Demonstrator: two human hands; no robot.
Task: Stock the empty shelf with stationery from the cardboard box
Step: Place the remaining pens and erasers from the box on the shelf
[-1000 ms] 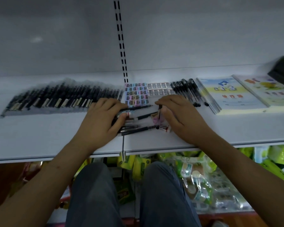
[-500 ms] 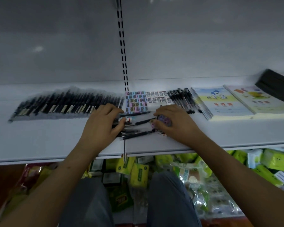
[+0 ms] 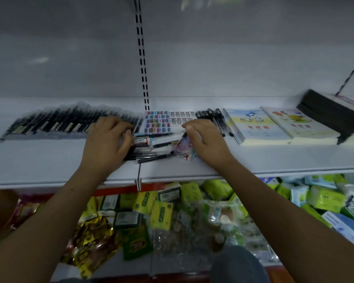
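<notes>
On the white shelf [image 3: 49, 160] lies a loose heap of black pens [image 3: 151, 155] with a white glue-like tube [image 3: 142, 141]. My left hand [image 3: 106, 144] covers the heap's left end, fingers curled over the pens. My right hand [image 3: 204, 141] rests at the heap's right end and pinches a small pink and white packet [image 3: 182, 147]. Behind them lie a long row of wrapped black pens [image 3: 59, 124], a block of coloured erasers [image 3: 157, 121], white erasers [image 3: 181, 117] and several more black pens [image 3: 213, 117]. The cardboard box is out of view.
Two workbooks [image 3: 258, 125] and a stack of black notebooks [image 3: 327, 113] lie on the shelf's right part. A slotted upright [image 3: 142, 58] runs up the back wall. Green and yellow packets [image 3: 161, 211] fill the lower shelf below the edge.
The view has tilted down a little, showing more of the lower shelf. Both hands stay on the loose pen heap; the right hand has lifted the small packet slightly.
</notes>
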